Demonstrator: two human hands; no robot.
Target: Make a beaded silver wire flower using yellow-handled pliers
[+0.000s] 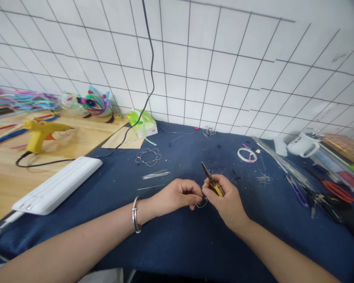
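My left hand (181, 194) pinches a thin silvery wire (203, 204), which bends in a small loop below the fingertips. Close beside it, my right hand (225, 198) grips pliers (212, 181) with dark jaws and yellow handles; the jaws point up and away from the wire. My right thumb and finger also come to the wire, but whether they pinch it is hard to see. Left of the hands lies a bundle of straight wires (155, 175), with one single wire (151, 187) in front. Behind them rests a flower-shaped wire piece (148, 157).
A white power strip (59, 184) and a yellow glue gun (43, 133) are on the left. A black cord (152, 78) hangs down across the back. To the right are a ring-shaped roll (247, 155), long wires (279, 159), purple-handled scissors (297, 191) and a white mug (303, 143).
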